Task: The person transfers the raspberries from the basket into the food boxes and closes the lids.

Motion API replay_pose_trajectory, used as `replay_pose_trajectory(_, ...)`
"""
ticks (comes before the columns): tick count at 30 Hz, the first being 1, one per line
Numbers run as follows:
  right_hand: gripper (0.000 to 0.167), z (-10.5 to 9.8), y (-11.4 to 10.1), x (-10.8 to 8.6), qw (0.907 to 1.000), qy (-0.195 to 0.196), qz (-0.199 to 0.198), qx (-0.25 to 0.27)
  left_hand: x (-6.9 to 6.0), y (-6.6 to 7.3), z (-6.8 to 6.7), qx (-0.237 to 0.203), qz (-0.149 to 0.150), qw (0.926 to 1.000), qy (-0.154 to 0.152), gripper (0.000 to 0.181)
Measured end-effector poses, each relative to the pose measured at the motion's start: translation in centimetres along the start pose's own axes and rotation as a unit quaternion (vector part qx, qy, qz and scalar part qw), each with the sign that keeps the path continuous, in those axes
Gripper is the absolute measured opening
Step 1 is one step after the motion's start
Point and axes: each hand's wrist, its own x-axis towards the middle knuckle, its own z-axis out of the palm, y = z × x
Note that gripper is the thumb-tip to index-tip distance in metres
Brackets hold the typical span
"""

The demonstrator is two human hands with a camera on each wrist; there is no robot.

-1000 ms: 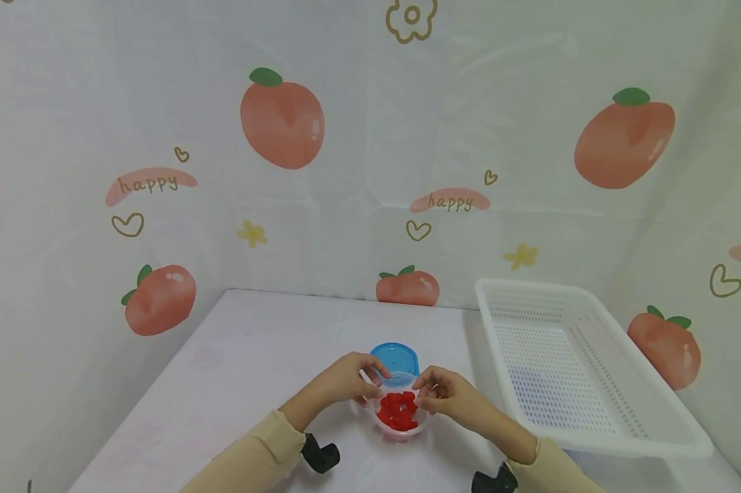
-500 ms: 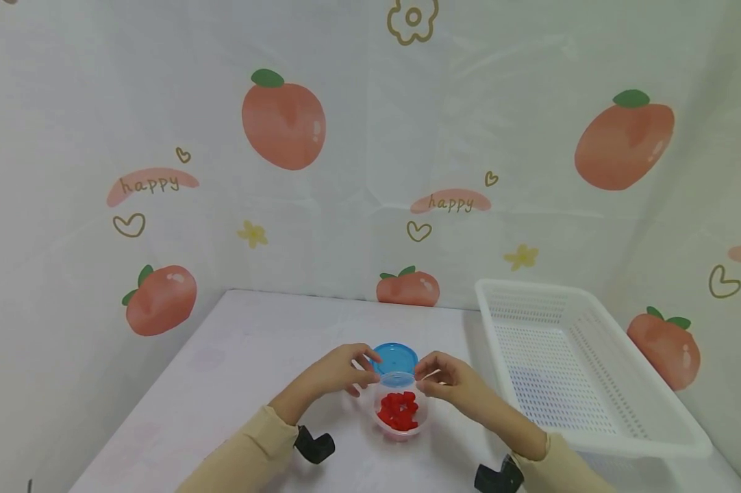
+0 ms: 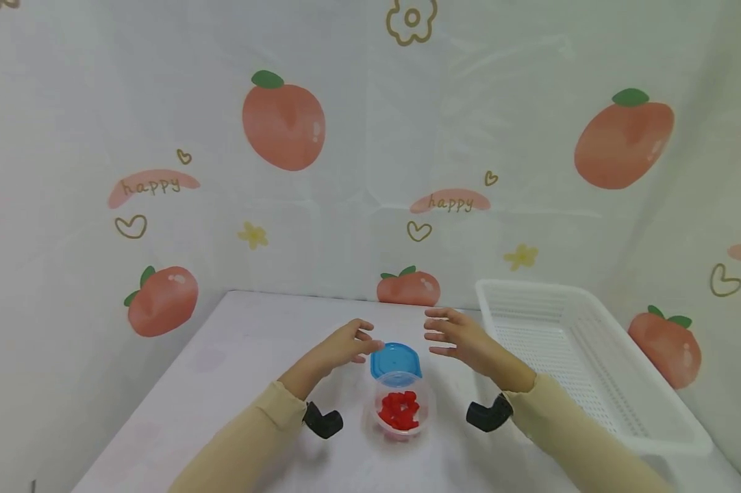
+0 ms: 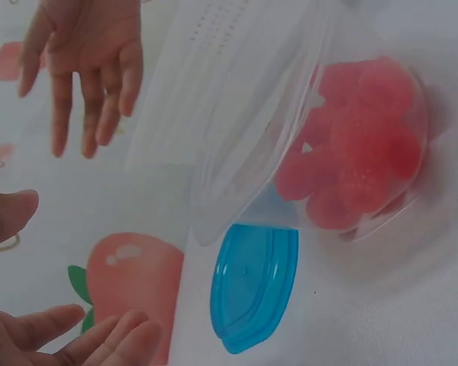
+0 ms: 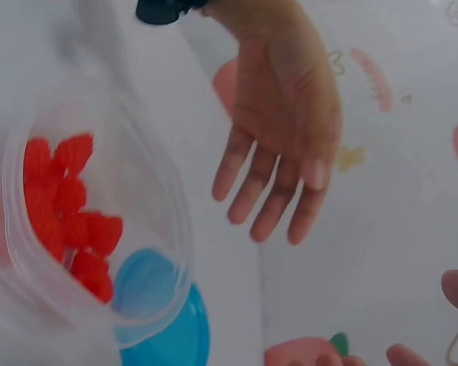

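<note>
A clear round plastic container (image 4: pixel 252 175) stands upright on the table, uncovered. Several small, bumpy red pieces (image 3: pixel 398 411), berry-like in look, lie inside it. Just behind it is a blue lid (image 3: pixel 395 359), flat on the table and partly seen through the container's wall. My left hand (image 3: pixel 341 348) hovers left of the lid, fingers loosely spread and holding nothing. Up and to the right of the lid, my right hand (image 3: pixel 466 339) is raised with its fingers extended, also holding nothing. Both hands are apart from the container.
A large white perforated plastic basket (image 3: pixel 592 444) stands at the right side of the table (image 3: pixel 253 356). Behind the table hangs a pale cloth (image 3: pixel 346 226) printed with peaches. Black wrist straps (image 3: pixel 323 421) hang below each sleeve cuff.
Both hands have drawn back from the container's rim and risen, the right one higher and further right. Their fingers have straightened. The container, red pieces and lid stay in place.
</note>
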Motion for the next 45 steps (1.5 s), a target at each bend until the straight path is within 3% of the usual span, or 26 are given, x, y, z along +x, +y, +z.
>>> replay_pose_trajectory(5, 0.057, 0.5, 1.1, 1.6, 0.9968, -0.003, 0.080, -0.010, 1.5, -0.5, 0.1, -0.024, -0.047, 0.9986, -0.003, 0.061)
replay_pose_trajectory(9, 0.058, 1.0, 2.2, 2.7, 0.9888, -0.012, 0.143, -0.039, 2.4, -1.1, 0.2, -0.045, -0.078, 0.9957, -0.018, 0.062)
replay_pose_trajectory(15, 0.055, 1.5, 3.2, 4.1, 0.9754, -0.013, 0.210, -0.065, 3.1, -2.1, 0.2, -0.120, -0.140, 0.9826, -0.023, 0.062)
replay_pose_trajectory(20, 0.053, 1.2, 3.7, 4.7, 0.9706, -0.017, 0.234, -0.054, 3.5, -2.9, 0.1, -0.165, -0.165, 0.9721, -0.022, 0.057)
replay_pose_trajectory(28, 0.048, 0.9, 4.0, 5.2, 0.9692, -0.017, 0.242, -0.040, 3.7, -2.9, 0.2, -0.187, -0.165, 0.9677, -0.037, 0.052)
replay_pose_trajectory(32, 0.048, 1.0, 4.0, 5.3, 0.9682, -0.005, 0.249, -0.020, 3.7, -2.8, 0.5, -0.197, -0.173, 0.9647, -0.024, 0.052)
replay_pose_trajectory(39, 0.046, 1.1, 4.1, 5.7, 0.9648, 0.015, 0.262, 0.019, 3.9, -2.7, 1.3, -0.236, -0.199, 0.9512, 0.015, 0.059)
replay_pose_trajectory(45, 0.045, 1.2, 4.3, 5.9, 0.9637, 0.020, 0.266, 0.019, 3.9, -3.0, 1.7, -0.261, -0.188, 0.9468, 0.020, 0.051)
